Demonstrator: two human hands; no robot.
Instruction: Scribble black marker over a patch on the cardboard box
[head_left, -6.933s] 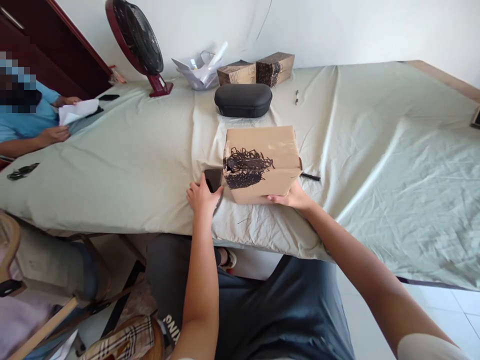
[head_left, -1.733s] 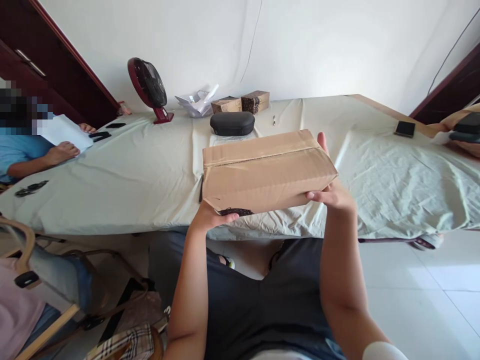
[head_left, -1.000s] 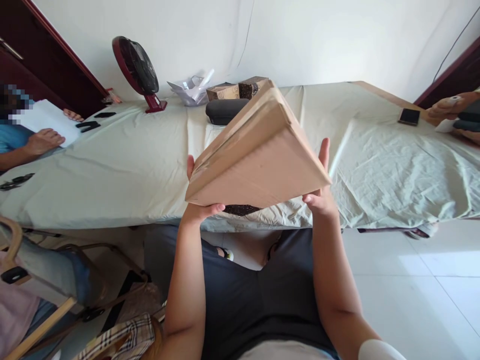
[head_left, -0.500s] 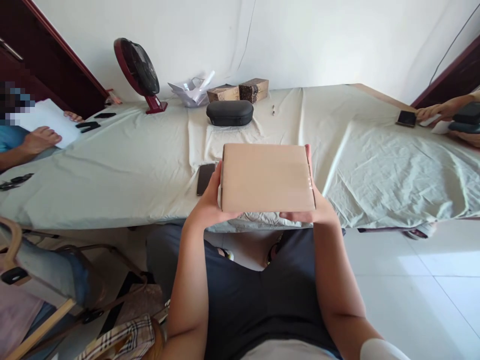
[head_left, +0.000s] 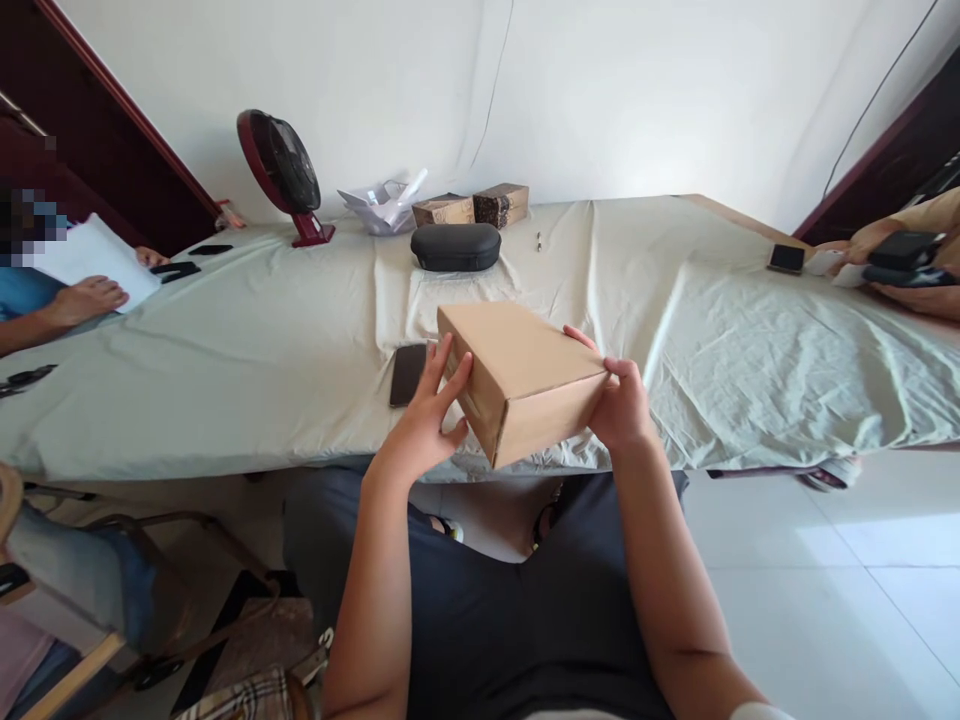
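Brown cardboard box (head_left: 529,355), tilted, one corner gripped by the right hand (head_left: 621,410); the left hand (head_left: 420,425) spreads wide fingers against the side, near a dark phone (head_left: 405,377).

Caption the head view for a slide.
Right hand gripping a cardboard box, left hand spread at its side, black case beyond.

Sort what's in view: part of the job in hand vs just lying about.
In the job:
Cardboard box, tilted
Left hand, fingers spread against the box
Right hand, gripping near a corner

Apparently lying about:
Phone
Black hard case
Dark red fan
Plastic basket
Marked boxes behind the case
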